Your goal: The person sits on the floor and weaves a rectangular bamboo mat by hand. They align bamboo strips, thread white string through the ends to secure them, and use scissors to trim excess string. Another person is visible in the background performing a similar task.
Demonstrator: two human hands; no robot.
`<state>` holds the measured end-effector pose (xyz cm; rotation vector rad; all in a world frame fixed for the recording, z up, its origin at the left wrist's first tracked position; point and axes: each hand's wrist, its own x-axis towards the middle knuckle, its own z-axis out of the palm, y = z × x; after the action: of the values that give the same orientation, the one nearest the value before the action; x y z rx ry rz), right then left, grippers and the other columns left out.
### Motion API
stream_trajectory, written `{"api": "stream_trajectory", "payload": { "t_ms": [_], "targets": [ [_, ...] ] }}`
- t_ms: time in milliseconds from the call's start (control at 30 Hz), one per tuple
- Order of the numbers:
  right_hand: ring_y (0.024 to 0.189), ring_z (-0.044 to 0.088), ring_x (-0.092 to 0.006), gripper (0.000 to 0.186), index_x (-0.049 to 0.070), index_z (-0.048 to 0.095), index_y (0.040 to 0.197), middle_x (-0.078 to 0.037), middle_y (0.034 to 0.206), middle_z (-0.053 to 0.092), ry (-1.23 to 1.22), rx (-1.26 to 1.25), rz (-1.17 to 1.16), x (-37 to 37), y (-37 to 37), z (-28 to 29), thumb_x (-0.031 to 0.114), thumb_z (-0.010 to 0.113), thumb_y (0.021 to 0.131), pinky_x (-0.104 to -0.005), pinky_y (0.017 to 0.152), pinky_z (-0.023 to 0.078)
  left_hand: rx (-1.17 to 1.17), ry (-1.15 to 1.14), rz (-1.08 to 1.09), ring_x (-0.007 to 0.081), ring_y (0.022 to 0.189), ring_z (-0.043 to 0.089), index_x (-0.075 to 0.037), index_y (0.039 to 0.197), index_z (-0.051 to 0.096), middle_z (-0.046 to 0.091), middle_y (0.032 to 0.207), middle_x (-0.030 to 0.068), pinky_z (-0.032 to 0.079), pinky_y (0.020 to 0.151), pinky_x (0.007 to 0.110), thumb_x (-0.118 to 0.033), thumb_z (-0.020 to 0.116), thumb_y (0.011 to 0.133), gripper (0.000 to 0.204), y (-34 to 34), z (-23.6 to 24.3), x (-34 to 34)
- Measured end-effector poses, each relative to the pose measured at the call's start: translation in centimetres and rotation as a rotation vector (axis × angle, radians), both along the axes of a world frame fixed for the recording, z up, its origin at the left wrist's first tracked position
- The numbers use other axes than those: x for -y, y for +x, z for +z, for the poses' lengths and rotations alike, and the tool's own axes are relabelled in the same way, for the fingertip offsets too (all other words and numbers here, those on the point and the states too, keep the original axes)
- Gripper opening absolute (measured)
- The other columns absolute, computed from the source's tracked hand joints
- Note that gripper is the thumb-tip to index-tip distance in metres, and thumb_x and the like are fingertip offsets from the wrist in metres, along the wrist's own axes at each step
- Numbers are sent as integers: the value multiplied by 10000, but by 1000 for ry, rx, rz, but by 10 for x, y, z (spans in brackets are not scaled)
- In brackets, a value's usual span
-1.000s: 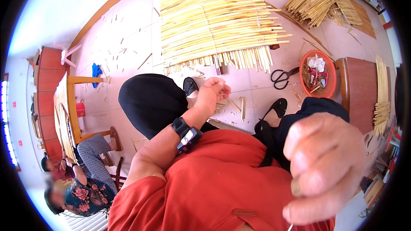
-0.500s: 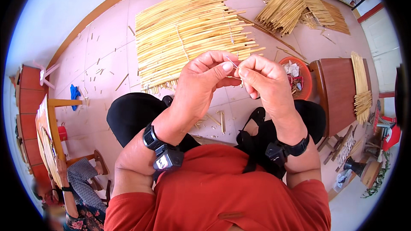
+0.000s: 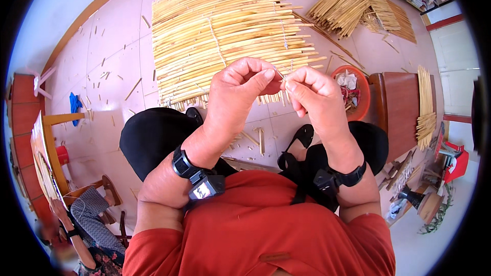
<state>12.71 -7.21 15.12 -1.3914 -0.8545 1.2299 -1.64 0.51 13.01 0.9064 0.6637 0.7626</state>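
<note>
My two hands meet above the near edge of a mat of straw-coloured stalks [image 3: 235, 25], which lies on the floor, crossed by rows of pale stitching. Between the thumb and fingers of my left hand [image 3: 240, 84] is a thin, shiny needle [image 3: 279, 73]. Right beside it, my right hand [image 3: 314, 92] is closed in a pinch, fingertips near the needle. A pale thread seems to be in that pinch, though its end is too small to make out clearly. Both hands hang free of the mat.
An orange-red basin [image 3: 364, 103] of scraps stands right of the mat, beside a brown wooden table [image 3: 409, 110] bearing stalks. Bundled stalks [image 3: 338, 7] lie at the far right. Offcuts litter the floor. Another person's hand [image 3: 59, 208] rests at a wooden-framed board [image 3: 46, 158] on the left.
The view has shifted slightly, so the mat sits higher and further left. My hands stay pinched together; the needle now shows less, and the fingertips sit closer together.
</note>
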Motion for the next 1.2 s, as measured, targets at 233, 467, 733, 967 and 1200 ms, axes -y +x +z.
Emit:
{"api": "stream_trajectory", "payload": {
  "t_ms": [233,467,733,967,1200],
  "targets": [
    [537,503,-39,37,20,598,843,-4,619,569,99,396,-76,-10,-14,-13,35,629,829,-218,480,402,-118,41,39,130,702,627,-5,907,608,647,798,68,526,692,256,-42,587,880,51,-2,-11,-9],
    [506,525,-62,32,23,599,848,-7,580,564,320,834,-58,-13,-14,-30,32,622,829,-232,476,420,-251,96,47,85,659,568,-37,850,550,578,743,14,469,620,220,-32,570,867,26,-1,-18,-10],
    [445,417,-64,142,9,595,858,-1,563,504,-43,-283,55,-10,6,-12,147,587,888,-188,423,307,-165,140,-141,92,689,544,-34,817,552,560,740,24,456,662,276,-8,550,822,26,-10,-13,-18],
    [504,461,-73,180,17,591,888,-12,600,523,194,-382,-187,-7,26,-17,190,557,919,-187,469,358,-332,983,-932,294,794,585,-38,860,604,610,826,103,466,749,351,-144,544,855,122,-24,-19,17],
    [760,590,-116,155,47,572,890,-54,847,627,198,-202,-304,-15,48,-55,189,523,927,-245,704,470,-1039,863,-506,300,823,613,-34,820,636,622,809,124,492,689,363,-102,586,813,85,-70,-32,13]
  ]
}}
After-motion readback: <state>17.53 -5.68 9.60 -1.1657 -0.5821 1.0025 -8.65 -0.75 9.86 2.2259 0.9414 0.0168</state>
